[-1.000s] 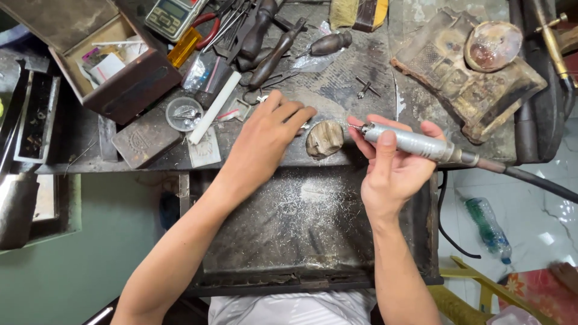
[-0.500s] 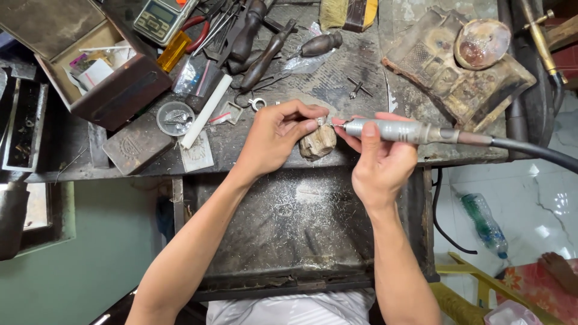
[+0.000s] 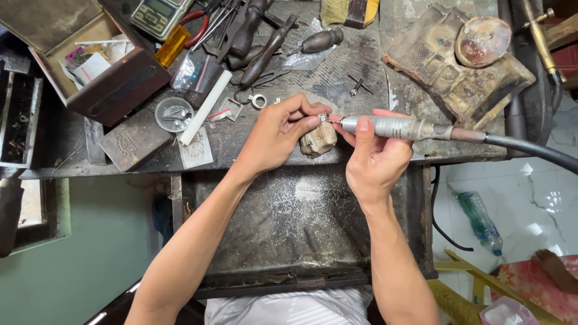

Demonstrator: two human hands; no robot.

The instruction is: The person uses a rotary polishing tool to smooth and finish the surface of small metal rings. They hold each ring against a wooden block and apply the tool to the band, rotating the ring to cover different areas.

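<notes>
Small metal piece (image 3: 323, 118) pinched in left hand (image 3: 274, 135) fingertips atop wooden bench pin (image 3: 317, 140) | right hand (image 3: 376, 157) clamped around rotary handpiece (image 3: 400, 127) | change: left hand lifted off bench, bur tip now meets piece | grinding under way.

1. Beat-up dark workbench (image 3: 361, 66) with a dusty pull-out tray (image 3: 289, 229) under the hands.
2. Pale marble-look floor (image 3: 530, 204) off to the right.
3. Green wall (image 3: 90, 253) down left.
4. Yellow chair (image 3: 463, 283) lower right.
</notes>
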